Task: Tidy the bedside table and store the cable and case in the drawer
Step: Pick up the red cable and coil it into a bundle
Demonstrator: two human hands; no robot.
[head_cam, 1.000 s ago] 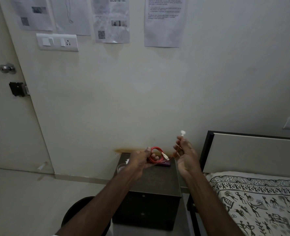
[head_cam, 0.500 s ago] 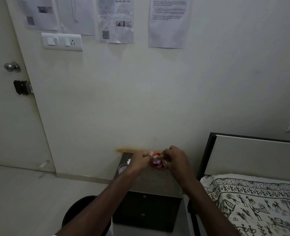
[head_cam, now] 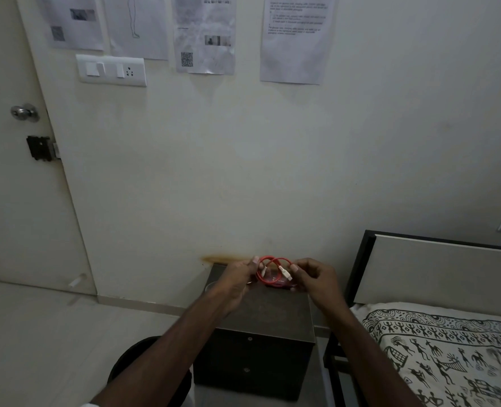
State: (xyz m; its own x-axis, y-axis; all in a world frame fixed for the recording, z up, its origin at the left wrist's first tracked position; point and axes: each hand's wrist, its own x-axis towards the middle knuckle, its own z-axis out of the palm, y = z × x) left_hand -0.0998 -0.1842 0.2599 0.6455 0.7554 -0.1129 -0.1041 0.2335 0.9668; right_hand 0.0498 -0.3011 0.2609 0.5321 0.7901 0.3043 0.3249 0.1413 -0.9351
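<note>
Evidently thin red charging cable (head_cam: 268, 271) looped above dark wooden bedside table (head_cam: 272, 315); left hand (head_cam: 240, 282) pinches coil, right hand (head_cam: 316, 279) fingers grasp white plug end. Light, floppy, springy; hold loops at crossing.

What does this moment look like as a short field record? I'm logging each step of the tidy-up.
cable: red cable looped in coils, white plugs, held above the bedside table
left hand: left hand in a grip on the coils' left side
right hand: right hand pinching a white plug
drawers: two fronts with knobs, both closed
case: cannot be made out
beside table: bed on the right
</note>
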